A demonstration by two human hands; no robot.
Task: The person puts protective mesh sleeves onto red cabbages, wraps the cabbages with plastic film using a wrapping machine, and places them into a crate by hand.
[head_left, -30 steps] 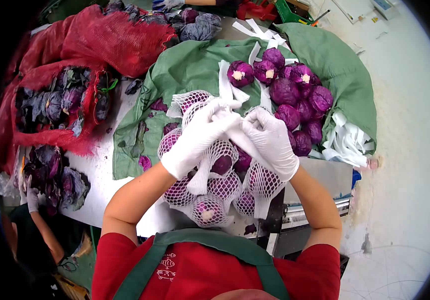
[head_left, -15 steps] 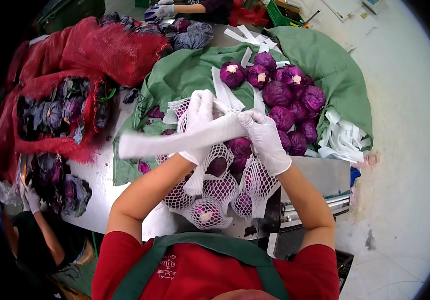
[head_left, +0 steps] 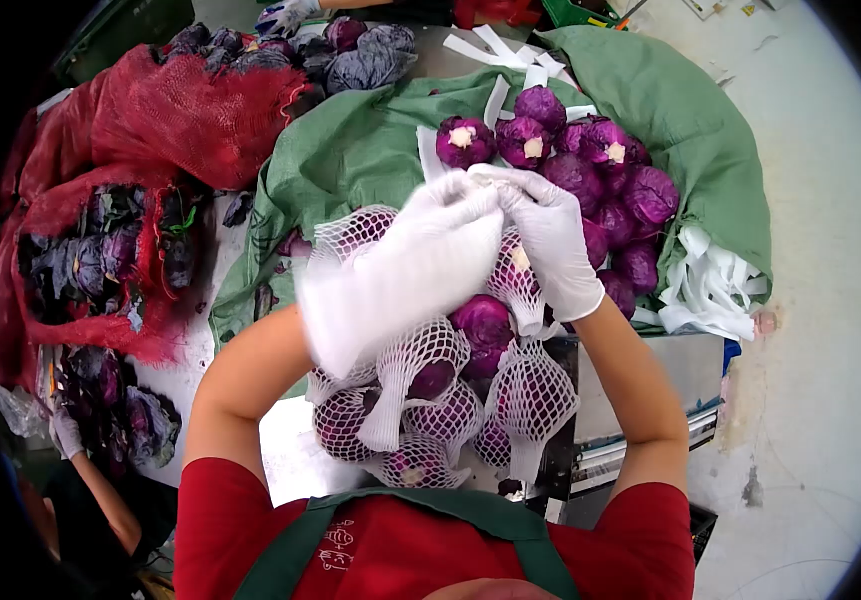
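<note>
While a table (head_left: 285, 440) is partly covered by a green cloth (head_left: 695, 115), red sacks (head_left: 185, 115) of dark cabbages are noted at its left. Bare purple cabbages (head_left: 573, 178) are heaped on the cloth, beside and beyond the right hand (head_left: 491, 180); netted cabbages (head_left: 533, 388) are grouped nearer the body. A blurred white strip (head_left: 375, 305) is held, pinched narrowly, in the right hand; the gloved left hand (head_left: 474, 184) is partly covered by it, and its grip cannot be told.

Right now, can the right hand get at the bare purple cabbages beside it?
Likely yes: the bare cabbages lie uncovered beside the right hand, though its fingers look busy with the white sleeve.
</note>
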